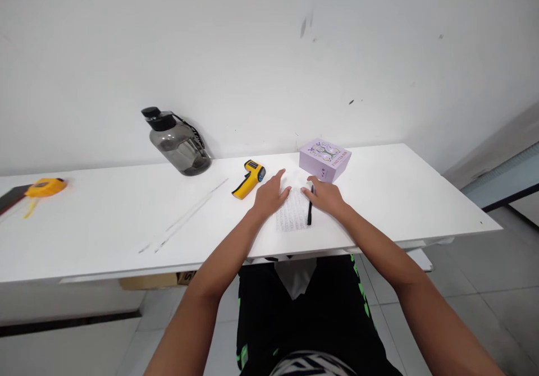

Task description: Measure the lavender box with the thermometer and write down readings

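A sheet of clear bubble wrap (290,216) lies on the white table in front of me. My left hand (269,195) is at its upper left edge, thumb and index finger spread apart. On the other side, my right hand (327,197) rests by the wrap's upper right, fingers stretched out and over a slim black pen (310,216). The pen lies along the right edge of the wrap; whether the fingers press on it is unclear. Left of my left hand is a yellow and black infrared thermometer (248,179). A lilac box (324,160) sits just beyond my right hand.
A grey translucent bottle (181,146) with a black lid stands near the wall. At the far left is a yellow tape measure (46,187) beside a dark object (12,199). The white table (404,196) ends at the right, and its front edge runs close to my body.
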`<state>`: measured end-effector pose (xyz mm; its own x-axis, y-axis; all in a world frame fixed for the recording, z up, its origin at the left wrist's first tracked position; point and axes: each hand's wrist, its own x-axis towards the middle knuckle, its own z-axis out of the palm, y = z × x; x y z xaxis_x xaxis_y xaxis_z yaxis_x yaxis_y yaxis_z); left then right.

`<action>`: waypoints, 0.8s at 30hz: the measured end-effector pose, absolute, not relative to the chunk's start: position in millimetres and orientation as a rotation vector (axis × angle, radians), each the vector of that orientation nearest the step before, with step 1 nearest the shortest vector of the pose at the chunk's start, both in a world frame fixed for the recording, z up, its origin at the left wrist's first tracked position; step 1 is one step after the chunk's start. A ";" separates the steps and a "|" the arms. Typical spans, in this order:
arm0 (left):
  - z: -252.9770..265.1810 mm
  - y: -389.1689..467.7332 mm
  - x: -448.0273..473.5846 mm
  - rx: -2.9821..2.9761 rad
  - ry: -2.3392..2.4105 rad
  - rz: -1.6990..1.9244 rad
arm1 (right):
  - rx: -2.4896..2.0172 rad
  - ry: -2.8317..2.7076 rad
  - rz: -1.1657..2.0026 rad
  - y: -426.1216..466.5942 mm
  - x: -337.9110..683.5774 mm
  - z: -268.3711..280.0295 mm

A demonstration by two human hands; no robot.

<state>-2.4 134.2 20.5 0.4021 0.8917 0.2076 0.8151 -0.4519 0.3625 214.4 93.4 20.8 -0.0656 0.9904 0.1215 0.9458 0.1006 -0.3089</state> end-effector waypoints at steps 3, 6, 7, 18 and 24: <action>18.1 134.3 1.2 2.530 1.426 0.400 | -1.931 -2.122 0.318 93.2 204.7 18.0; 19.5 139.2 -2.4 2.539 1.446 0.308 | -1.749 -1.935 0.581 96.9 214.5 16.4; 20.0 141.2 -4.0 2.535 1.466 0.292 | -1.636 -1.825 0.724 98.0 220.3 16.8; 19.2 149.8 -10.2 2.521 1.535 0.211 | -1.355 -1.701 0.739 86.4 210.0 9.3; 21.3 149.0 -11.8 2.468 1.545 0.217 | -1.325 -1.637 0.909 88.4 206.4 5.3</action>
